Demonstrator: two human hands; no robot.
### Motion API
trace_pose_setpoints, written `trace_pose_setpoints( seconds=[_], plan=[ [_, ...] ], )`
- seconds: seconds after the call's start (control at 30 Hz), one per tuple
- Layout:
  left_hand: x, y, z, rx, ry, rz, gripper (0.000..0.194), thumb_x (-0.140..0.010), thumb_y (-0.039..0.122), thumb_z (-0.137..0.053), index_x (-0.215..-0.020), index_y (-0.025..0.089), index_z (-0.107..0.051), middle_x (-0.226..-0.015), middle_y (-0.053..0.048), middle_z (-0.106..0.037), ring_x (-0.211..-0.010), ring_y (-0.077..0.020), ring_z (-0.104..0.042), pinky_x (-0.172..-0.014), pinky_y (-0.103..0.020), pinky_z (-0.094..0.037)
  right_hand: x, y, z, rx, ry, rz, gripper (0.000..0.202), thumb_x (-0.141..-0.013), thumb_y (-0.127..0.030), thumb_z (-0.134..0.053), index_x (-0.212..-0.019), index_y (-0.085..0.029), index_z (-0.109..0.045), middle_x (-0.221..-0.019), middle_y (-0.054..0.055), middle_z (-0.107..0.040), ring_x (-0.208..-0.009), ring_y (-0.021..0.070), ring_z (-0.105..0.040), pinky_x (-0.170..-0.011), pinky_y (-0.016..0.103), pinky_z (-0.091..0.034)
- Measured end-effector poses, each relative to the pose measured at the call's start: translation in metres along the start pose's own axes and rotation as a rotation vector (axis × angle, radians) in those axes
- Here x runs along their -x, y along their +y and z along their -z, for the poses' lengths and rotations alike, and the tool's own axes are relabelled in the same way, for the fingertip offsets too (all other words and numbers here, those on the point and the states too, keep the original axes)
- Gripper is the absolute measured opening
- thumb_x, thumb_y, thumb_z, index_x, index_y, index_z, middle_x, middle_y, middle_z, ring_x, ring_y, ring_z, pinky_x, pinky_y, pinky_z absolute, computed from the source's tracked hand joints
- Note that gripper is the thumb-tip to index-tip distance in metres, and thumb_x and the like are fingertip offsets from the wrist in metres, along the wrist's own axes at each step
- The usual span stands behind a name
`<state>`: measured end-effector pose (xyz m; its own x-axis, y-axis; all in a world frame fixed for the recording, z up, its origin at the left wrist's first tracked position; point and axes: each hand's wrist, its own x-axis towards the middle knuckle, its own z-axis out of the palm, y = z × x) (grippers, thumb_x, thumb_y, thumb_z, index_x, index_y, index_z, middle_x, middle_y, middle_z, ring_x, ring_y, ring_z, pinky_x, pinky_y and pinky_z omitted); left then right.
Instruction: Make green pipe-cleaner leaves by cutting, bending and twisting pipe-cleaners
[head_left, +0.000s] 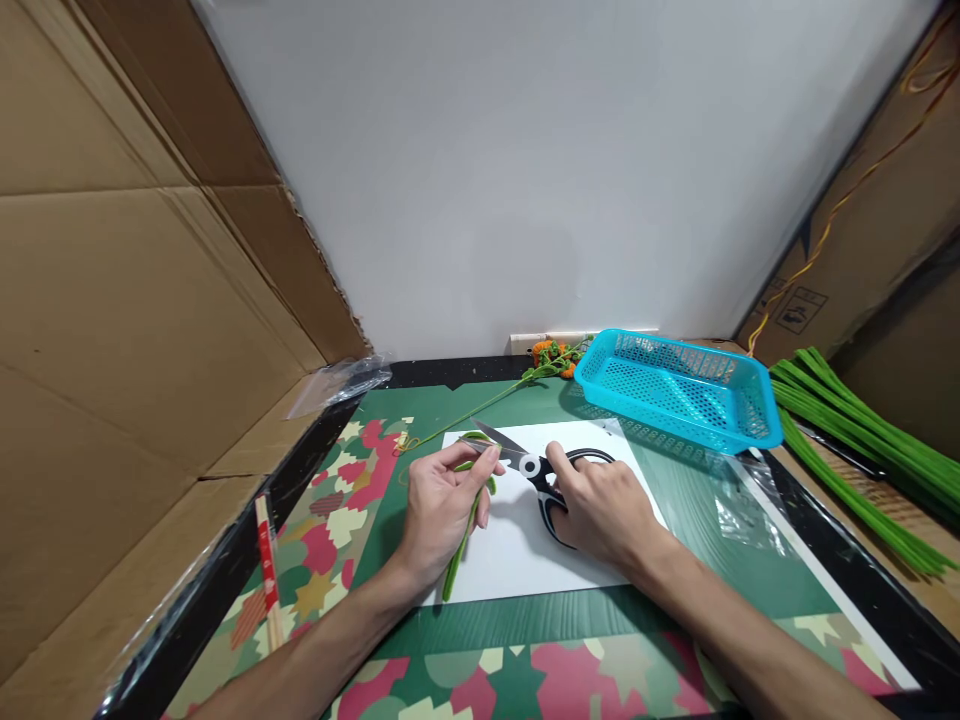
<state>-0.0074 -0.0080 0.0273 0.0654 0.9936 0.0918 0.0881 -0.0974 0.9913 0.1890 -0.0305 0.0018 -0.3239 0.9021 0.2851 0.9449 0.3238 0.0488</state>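
Note:
My left hand [450,500] pinches a green fuzzy stem [459,560], whose lower end hangs down over the white sheet [525,560]. A bent green piece shows above and beside the fingertips. Black-handled scissors [530,466] are in my right hand [600,500], with fingers through the handle loops. Their blades are parted and point left, right by the fingertips of my left hand and the upper part of the stem. Whether the blades touch the stem is hard to tell.
A blue perforated basket [675,395] sits at the back right, beside an orange flower [551,352] on a long green stem. Green fuzzy stems [862,430] lie at the far right. Wrapped chopsticks [268,570] are at the left, and clear plastic bags [345,382] lie farther back.

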Motion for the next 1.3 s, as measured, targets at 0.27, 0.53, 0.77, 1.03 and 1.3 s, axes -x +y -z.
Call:
trace_pose_setpoints(
  seconds=[0.27, 0.53, 0.77, 1.03, 1.3],
  plan=[
    [-0.003, -0.002, 0.001, -0.002, 0.003, -0.020, 0.034, -0.090, 0.041, -0.077, -0.071, 0.014, -0.070, -0.051, 0.002, -0.064, -0.029, -0.0039, -0.044, -0.033, -0.016, -0.029, -0.003, -0.005, 0.004, 0.019, -0.143, -0.002, 0.037, -0.087, -0.022, -0.055, -0.124, -0.016, -0.056, -0.077, 0.011, -0.076, -0.066, 0.0286, -0.074, -0.051, 0.032, -0.029],
    [-0.005, 0.000, 0.001, 0.012, -0.010, -0.049, 0.035, -0.088, 0.039, -0.079, -0.068, 0.012, -0.071, -0.068, -0.002, -0.072, -0.033, -0.0029, -0.050, -0.036, -0.016, -0.037, -0.002, -0.006, 0.008, 0.005, -0.197, 0.005, 0.038, -0.090, -0.021, -0.055, -0.128, -0.016, -0.054, -0.078, 0.011, -0.076, -0.067, 0.0295, -0.075, -0.051, 0.032, -0.031],
    [-0.004, 0.005, 0.001, 0.022, -0.018, -0.013, 0.035, -0.086, 0.044, -0.081, -0.074, 0.012, -0.072, -0.079, -0.007, -0.078, -0.034, -0.0084, -0.059, -0.029, -0.017, -0.037, -0.005, -0.004, 0.008, 0.022, -0.193, -0.007, 0.035, -0.093, -0.017, -0.052, -0.128, -0.017, -0.054, -0.080, 0.010, -0.076, -0.069, 0.0273, -0.075, -0.052, 0.032, -0.026],
    [-0.006, 0.002, -0.002, 0.125, -0.060, 0.057, 0.036, -0.084, 0.045, -0.084, -0.096, 0.012, -0.076, -0.083, -0.005, -0.076, -0.030, -0.0039, -0.052, -0.027, -0.014, -0.031, -0.005, 0.015, 0.000, -0.072, -0.050, -0.111, 0.040, -0.082, -0.020, -0.056, -0.122, -0.018, -0.056, -0.079, 0.007, -0.076, -0.066, 0.0243, -0.069, -0.055, 0.034, -0.018],
    [-0.004, -0.006, -0.001, 0.064, -0.130, 0.036, 0.039, -0.085, 0.044, -0.083, -0.110, 0.015, -0.074, -0.091, -0.008, -0.078, -0.035, -0.0098, -0.062, -0.027, -0.017, -0.039, -0.006, 0.035, 0.001, -0.243, 0.011, -0.254, 0.035, -0.080, -0.014, -0.056, -0.114, -0.019, -0.061, -0.077, 0.005, -0.073, -0.063, 0.0205, -0.062, -0.058, 0.030, -0.020]
  ],
)
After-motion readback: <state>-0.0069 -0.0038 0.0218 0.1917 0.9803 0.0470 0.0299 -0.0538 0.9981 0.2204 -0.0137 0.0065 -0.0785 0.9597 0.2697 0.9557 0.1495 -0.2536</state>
